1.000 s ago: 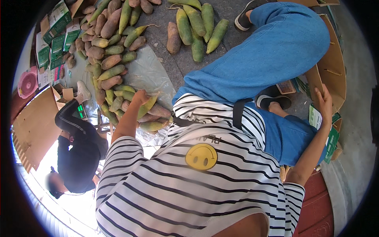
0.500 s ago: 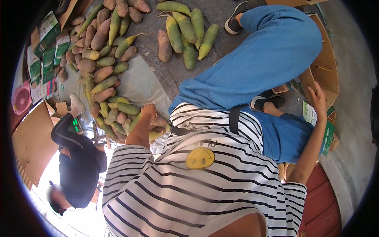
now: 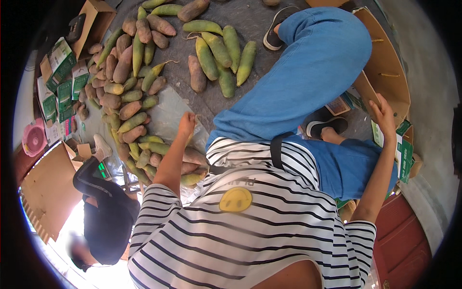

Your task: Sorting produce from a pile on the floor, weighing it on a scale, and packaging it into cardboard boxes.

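My left hand [image 3: 187, 124] is raised over the floor beside the pile, its fingers curled closed. Whether anything is inside them I cannot make out. Below and left of it lies a long heap of root vegetables [image 3: 133, 110], green radishes mixed with pinkish-brown roots. Farther up, a smaller group of green radishes [image 3: 217, 47] rests with one brownish root [image 3: 197, 73] at its left side. My right hand [image 3: 384, 115] grips the edge of an open cardboard box [image 3: 392, 72] on the right, fingers over its flap.
At left, another person [image 3: 108, 216] in dark clothes is beside a big cardboard box [image 3: 50, 185]. Green-and-white cartons [image 3: 60, 62] and a pink basket [image 3: 34, 137] stand at far left. A plastic sheet [image 3: 168, 108] covers part of the floor. A green-and-white carton [image 3: 405, 154] lies near my right forearm.
My left hand has risen away from the lower end of the heap, over the plastic sheet. My right hand keeps its hold on the box. The whole view has shifted slightly.
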A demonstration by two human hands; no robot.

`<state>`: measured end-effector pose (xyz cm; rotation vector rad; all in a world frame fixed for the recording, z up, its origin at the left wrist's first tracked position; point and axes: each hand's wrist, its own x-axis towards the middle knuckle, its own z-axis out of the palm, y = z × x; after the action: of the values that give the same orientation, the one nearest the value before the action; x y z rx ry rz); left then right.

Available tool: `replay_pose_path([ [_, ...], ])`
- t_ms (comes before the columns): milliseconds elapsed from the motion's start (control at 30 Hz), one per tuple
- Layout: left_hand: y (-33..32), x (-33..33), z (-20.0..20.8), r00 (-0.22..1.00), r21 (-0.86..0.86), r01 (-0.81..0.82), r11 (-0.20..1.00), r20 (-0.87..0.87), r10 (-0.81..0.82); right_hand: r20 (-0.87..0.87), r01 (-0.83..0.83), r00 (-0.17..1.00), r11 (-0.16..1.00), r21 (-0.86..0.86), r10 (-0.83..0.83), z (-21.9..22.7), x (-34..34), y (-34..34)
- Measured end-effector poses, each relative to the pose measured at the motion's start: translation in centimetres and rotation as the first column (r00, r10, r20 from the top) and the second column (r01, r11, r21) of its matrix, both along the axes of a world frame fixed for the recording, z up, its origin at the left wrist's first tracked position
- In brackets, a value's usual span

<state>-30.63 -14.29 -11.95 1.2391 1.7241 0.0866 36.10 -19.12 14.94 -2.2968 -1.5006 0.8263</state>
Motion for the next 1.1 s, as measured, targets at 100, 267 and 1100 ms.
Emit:
replay_pose_path([
  [100, 4.7, 2.1, 0.3, 0.975, 0.165, -0.013, 0.986, 0.221, -0.024, -0.039, -0.018, 0.999, 1.000, -0.023, 0.018, 0.3, -0.2, 0.6],
  [267, 10.6, 7.9, 5.6, 0.939, 0.107, -0.110, 0.988, 0.338, 0.068, 0.006, -0.043, 0.999, 0.998, 0.040, 0.043, -0.4, 0.2, -0.1],
  [1100, 15.9, 49.2, 40.2, 0.276, 0.764, -0.299, 0.572, 0.643, -0.714, 0.118, -0.123, 0.986, 0.992, 0.029, 0.118, 0.6, 0.0, 0.4],
])
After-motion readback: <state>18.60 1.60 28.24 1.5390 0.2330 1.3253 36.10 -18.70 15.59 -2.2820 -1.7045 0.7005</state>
